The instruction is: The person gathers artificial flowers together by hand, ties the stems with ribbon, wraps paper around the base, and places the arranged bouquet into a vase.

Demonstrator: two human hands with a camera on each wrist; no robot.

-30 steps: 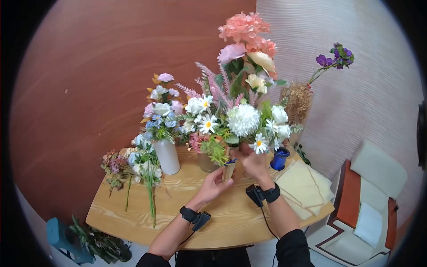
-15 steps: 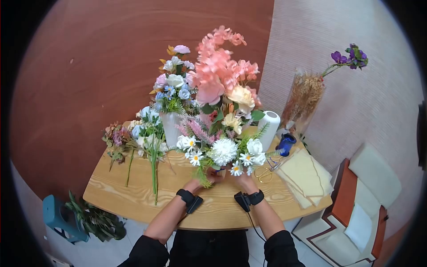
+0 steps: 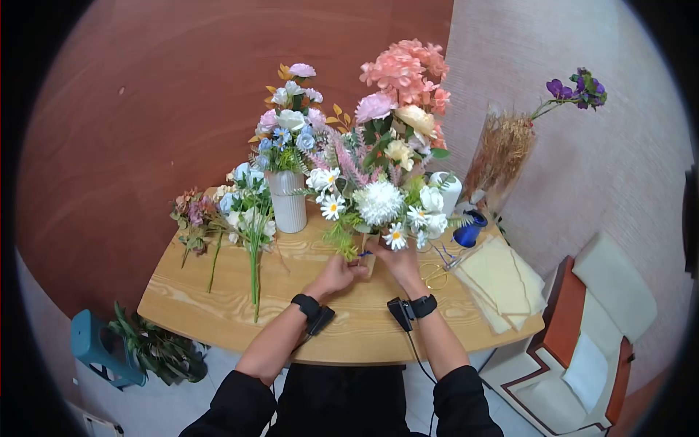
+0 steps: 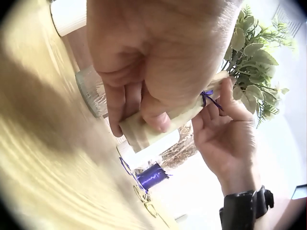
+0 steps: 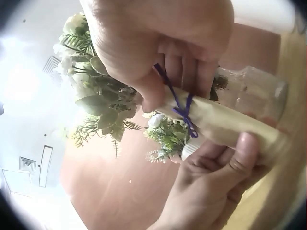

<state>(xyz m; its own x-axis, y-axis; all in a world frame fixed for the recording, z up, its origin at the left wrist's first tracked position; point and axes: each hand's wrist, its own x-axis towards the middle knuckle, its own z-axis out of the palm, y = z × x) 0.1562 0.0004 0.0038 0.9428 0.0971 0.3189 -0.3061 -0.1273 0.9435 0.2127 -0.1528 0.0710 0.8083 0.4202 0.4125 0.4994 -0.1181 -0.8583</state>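
Observation:
A bouquet of white flowers and daisies (image 3: 380, 202) is held upright over the table. Its stems are wrapped in cream paper (image 5: 225, 122), with a thin purple ribbon (image 5: 184, 112) tied in a bow around the wrap. My left hand (image 3: 336, 277) grips the lower part of the wrap, thumb lying along it in the left wrist view. Higher up, close to the bow and just under the leaves, my right hand (image 3: 400, 265) pinches the wrap between thumb and fingers. Coral flowers (image 3: 404, 69) rise behind the bouquet; a clear glass vase (image 5: 256, 93) stands behind the wrap.
On the left, a ribbed white vase (image 3: 289, 207) holds mixed flowers, beside loose stems (image 3: 255, 280) on the wooden table (image 3: 211, 320). To the right are a blue ribbon spool (image 3: 470, 229), gold scissors (image 3: 435, 277), cream paper sheets (image 3: 502, 284) and another white vase (image 3: 446, 191).
The bouquet dipped toward me half a second ago and has come back up. Both hands keep hold of the wrap. The head view has shifted, showing more of the right side of the table.

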